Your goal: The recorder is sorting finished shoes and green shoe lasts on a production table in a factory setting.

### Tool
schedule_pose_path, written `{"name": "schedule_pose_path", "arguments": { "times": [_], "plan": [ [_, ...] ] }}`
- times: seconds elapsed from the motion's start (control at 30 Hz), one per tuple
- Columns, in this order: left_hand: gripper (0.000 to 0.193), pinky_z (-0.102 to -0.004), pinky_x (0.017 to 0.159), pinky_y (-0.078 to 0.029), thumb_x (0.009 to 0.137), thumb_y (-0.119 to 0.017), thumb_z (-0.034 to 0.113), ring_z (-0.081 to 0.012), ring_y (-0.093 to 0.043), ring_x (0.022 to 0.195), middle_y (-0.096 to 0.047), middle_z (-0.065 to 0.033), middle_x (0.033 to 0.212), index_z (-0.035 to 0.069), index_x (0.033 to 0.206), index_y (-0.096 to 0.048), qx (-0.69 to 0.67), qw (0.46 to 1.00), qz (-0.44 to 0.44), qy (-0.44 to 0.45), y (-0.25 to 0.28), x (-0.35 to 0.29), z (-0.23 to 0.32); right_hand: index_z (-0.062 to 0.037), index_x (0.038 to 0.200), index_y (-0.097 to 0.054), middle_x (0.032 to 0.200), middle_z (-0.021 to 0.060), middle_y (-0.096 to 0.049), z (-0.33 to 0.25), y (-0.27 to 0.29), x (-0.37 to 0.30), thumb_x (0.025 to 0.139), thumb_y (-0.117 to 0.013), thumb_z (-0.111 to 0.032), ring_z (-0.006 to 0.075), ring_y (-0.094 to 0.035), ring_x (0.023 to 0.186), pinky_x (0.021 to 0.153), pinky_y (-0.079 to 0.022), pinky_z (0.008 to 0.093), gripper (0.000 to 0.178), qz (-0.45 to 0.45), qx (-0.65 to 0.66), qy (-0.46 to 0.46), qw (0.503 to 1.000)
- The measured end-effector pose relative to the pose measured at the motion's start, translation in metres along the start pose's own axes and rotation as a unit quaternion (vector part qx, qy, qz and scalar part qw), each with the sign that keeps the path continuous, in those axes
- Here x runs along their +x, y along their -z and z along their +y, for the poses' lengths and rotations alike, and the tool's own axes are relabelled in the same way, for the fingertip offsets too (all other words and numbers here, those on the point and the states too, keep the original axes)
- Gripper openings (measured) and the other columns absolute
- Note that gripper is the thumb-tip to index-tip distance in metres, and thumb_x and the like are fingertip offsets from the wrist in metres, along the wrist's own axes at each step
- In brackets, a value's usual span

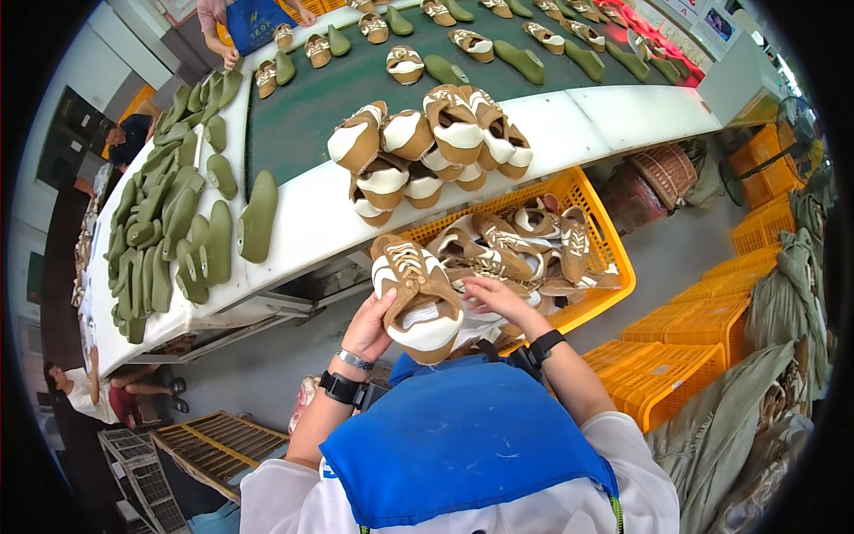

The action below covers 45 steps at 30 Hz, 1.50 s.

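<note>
A brown and white lace-up sneaker upper (416, 289) is held up in front of my chest, its toe away from me and its heel opening toward me. My left hand (369, 325) grips it along its left side. Just to its right, my right hand (498, 298) has its fingers stretched out toward the shoe, apparently without gripping it. Beneath and beyond that hand, a yellow plastic crate (623, 258) holds many similar shoe uppers (503, 245). On the white table edge ahead, more such shoes (454, 129) are stacked in a heap.
Green shoe lasts (182, 205) lie piled on the white tabletop (302, 209) at left. Shoes and lasts stand along the green conveyor belt (329, 107). Yellow crates (676, 369) line the right. Across the belt stands a person in a blue apron (258, 27).
</note>
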<state>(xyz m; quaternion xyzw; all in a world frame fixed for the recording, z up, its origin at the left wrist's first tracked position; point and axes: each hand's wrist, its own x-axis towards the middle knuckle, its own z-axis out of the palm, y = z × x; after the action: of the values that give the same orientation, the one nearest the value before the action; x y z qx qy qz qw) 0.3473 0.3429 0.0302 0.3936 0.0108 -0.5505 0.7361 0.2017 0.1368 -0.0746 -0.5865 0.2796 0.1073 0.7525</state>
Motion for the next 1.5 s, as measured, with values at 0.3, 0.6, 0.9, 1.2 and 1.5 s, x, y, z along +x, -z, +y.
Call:
{"name": "schedule_pose_path", "arguments": {
  "times": [0.3,0.6,0.9,1.2,1.5],
  "plan": [
    [0.036,-0.0299,0.086,-0.045,0.083,-0.057,0.012,-0.0165,-0.055,0.097,-0.056,-0.0085,0.108,0.001,0.115,-0.045,0.181,0.976,0.066,-0.099,0.031,-0.013,0.086,-0.0123,0.101,-0.058,0.096,0.0122,-0.054,0.055,-0.041,0.043,0.067,-0.068,-0.023,0.0280,-0.054,0.092,0.076,-0.045,0.0372,0.038,0.235,-0.582,0.066,0.776],
    [0.048,-0.0314,0.092,-0.040,0.082,-0.056,0.010,-0.0181,-0.049,0.107,-0.050,-0.0087,0.116,0.002,0.125,-0.036,0.123,0.981,0.060,-0.134,0.164,0.021,0.210,-0.0022,0.094,-0.059,0.086,0.0187,-0.063,0.043,-0.073,0.079,0.074,-0.055,-0.013,0.0330,-0.060,0.082,0.073,-0.048,0.0420,0.024,0.247,-0.482,-0.028,0.840],
    [0.042,-0.0338,0.093,-0.040,0.086,-0.047,0.011,-0.0216,-0.050,0.108,-0.049,-0.0114,0.119,0.000,0.125,-0.036,0.005,0.992,0.058,-0.108,0.243,0.011,0.289,0.0055,0.120,-0.042,0.108,0.0104,-0.056,-0.201,-0.197,0.070,0.078,-0.059,-0.001,0.0153,-0.056,0.095,0.085,-0.044,0.0280,0.047,0.137,0.045,0.152,0.978],
    [0.040,-0.0358,0.090,-0.042,0.088,-0.046,0.026,-0.0237,-0.055,0.100,-0.057,-0.0127,0.112,-0.001,0.117,-0.047,0.004,0.976,0.100,-0.192,0.242,-0.005,0.314,0.0042,0.126,-0.033,0.103,0.0237,-0.053,-0.181,-0.249,0.265,0.079,-0.058,-0.017,0.0352,-0.057,0.084,0.074,-0.046,0.0401,0.058,0.180,-0.372,0.214,0.885],
    [0.042,-0.0382,0.093,-0.041,0.088,-0.045,0.029,-0.0252,-0.053,0.104,-0.055,-0.0118,0.114,0.001,0.119,-0.047,-0.014,0.941,0.217,-0.259,0.251,-0.044,0.310,-0.0062,0.093,-0.059,0.091,0.0102,-0.058,-0.191,-0.195,0.208,0.071,-0.065,-0.018,0.0308,-0.053,0.091,0.074,-0.047,0.0359,0.026,0.246,-0.531,0.241,0.775]
  ]
}}
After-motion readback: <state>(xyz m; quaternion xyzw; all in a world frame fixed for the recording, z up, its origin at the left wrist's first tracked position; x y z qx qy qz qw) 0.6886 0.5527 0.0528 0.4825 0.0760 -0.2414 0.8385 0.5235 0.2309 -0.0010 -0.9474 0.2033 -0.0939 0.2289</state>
